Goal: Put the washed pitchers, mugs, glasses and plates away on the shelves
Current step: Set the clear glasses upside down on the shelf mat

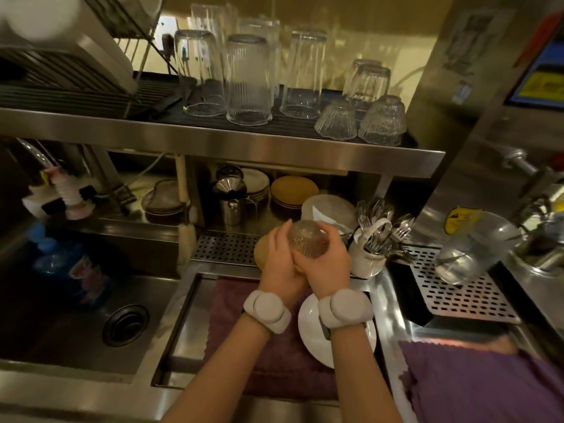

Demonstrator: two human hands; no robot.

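Observation:
Both hands hold one small ribbed glass (306, 239) above the counter, bottom up. My left hand (279, 264) cups its left side and my right hand (325, 264) curls round its right side. Under my wrists a white plate (314, 337) lies on a purple cloth (274, 355). On the upper steel shelf (232, 141) several tall glasses (248, 80) stand upside down, with small ribbed glasses (383, 120) at the right end. The lower shelf holds stacked plates (293, 190) and a steel pitcher (230, 199).
A white cup of forks and spoons (370, 254) stands just right of my hands. A clear glass pitcher (470, 251) lies tilted on the perforated drain tray (457, 294). A sink (91, 315) is at the left, a steel machine (488, 117) at the right.

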